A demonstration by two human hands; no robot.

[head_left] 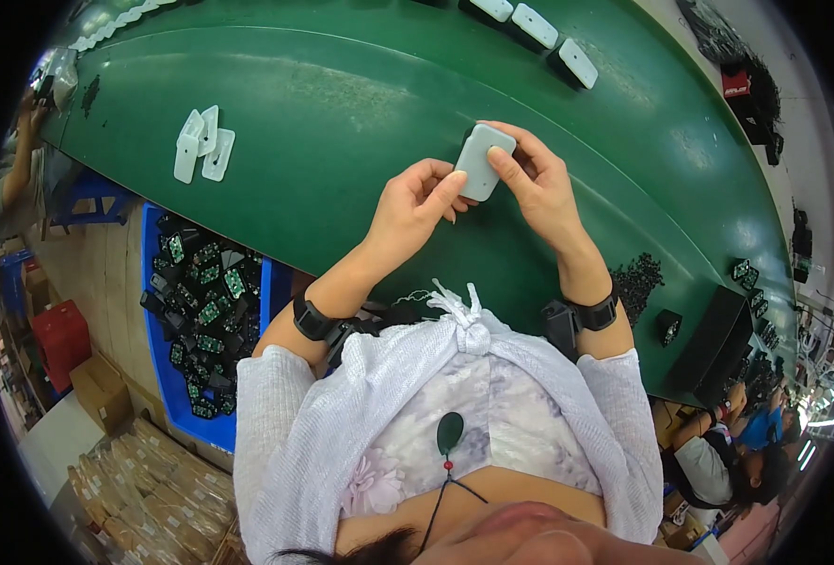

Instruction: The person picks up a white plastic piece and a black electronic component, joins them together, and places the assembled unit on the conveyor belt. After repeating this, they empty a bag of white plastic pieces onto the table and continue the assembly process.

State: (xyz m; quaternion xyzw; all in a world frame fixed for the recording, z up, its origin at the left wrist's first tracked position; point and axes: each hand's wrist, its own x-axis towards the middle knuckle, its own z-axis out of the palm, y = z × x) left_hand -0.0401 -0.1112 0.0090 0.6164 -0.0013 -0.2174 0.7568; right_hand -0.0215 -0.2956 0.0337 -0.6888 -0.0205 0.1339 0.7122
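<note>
Over the green table (342,188) I hold a small rectangular device with a pale grey cover (478,168) and a dark casing beneath. My left hand (419,200) grips its lower left edge, the thumb lying on the cover. At the upper right, my right hand (541,184) is closed round it, thumb pressed on the cover's face and fingers behind. What lies under the device is hidden by it and by my fingers. Several loose pale covers (217,155) lie overlapping on the table to the left.
A blue bin (160,363) full of black casings with green boards stands beside the table at left. Covered devices (578,63) line the far side. Small black parts (638,282) are heaped at right, near a black box (713,341). Other people (718,466) work nearby.
</note>
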